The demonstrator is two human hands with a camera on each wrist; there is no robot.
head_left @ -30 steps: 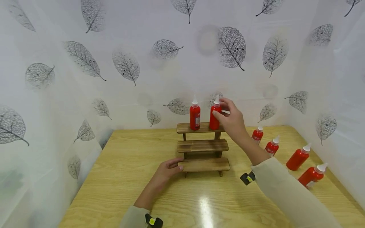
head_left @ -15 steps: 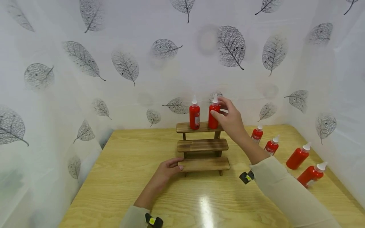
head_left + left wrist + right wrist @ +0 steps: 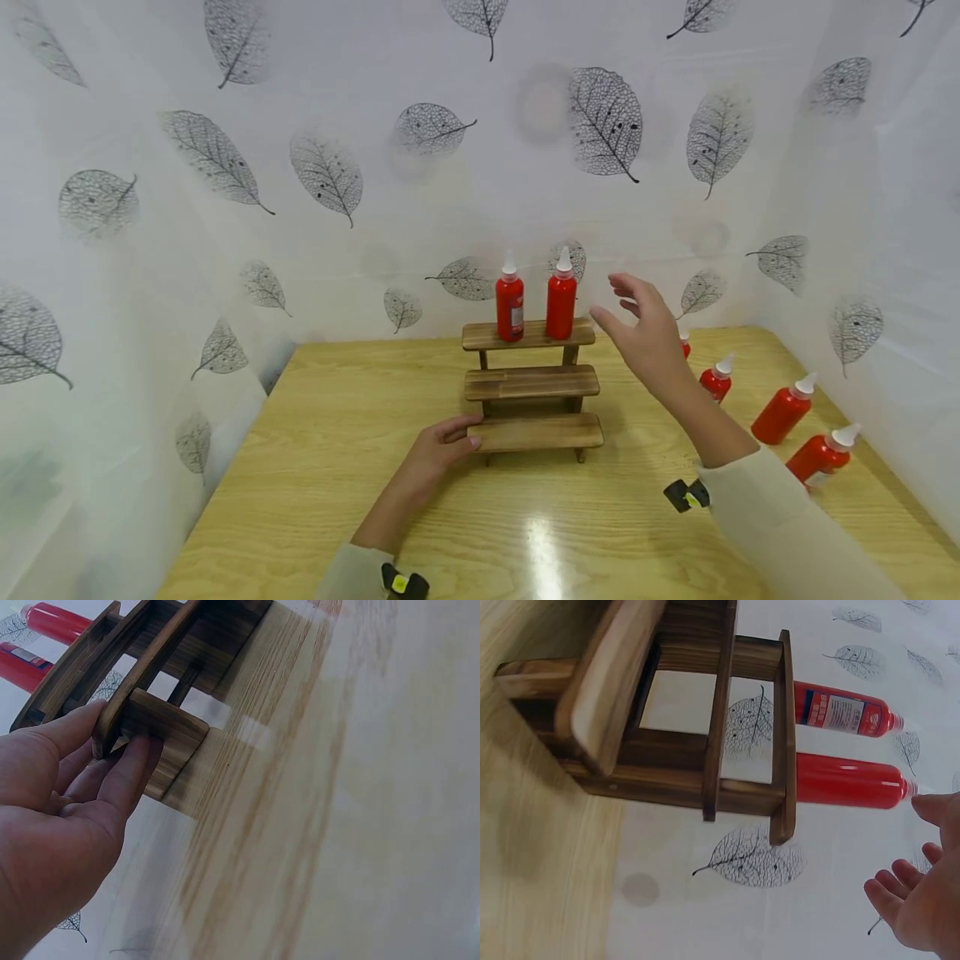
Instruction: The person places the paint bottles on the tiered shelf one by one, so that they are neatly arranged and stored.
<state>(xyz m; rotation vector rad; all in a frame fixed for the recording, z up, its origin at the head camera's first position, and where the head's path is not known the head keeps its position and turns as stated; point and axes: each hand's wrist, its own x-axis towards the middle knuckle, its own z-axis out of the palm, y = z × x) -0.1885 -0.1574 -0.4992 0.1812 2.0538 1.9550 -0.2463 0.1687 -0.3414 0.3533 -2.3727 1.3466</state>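
Observation:
A three-step wooden display stand [image 3: 534, 383] stands on the table, with two red squeeze bottles upright on its top step. The left bottle [image 3: 509, 310] shows part of its label; the right bottle [image 3: 560, 308] has a plain red side toward the head camera. Both wear white pointed caps. My left hand [image 3: 433, 454] grips the left end of the lowest step, thumb on one face and fingers on the other, as the left wrist view shows [image 3: 82, 780]. To the right of the right bottle, my right hand [image 3: 647, 333] is held in the air, fingers loosely spread around nothing.
Several more red bottles stand on the right of the table, among them a front bottle [image 3: 817, 458], one behind it [image 3: 782, 415] and one nearer the stand [image 3: 716, 383]. My right forearm partly covers the farthest. A leaf-print curtain [image 3: 420, 192] encloses the back and sides.
My right hand has let go of the right bottle and moved away to the right. Before that, the bottle shifted slightly left on the top step. My left hand stays put.

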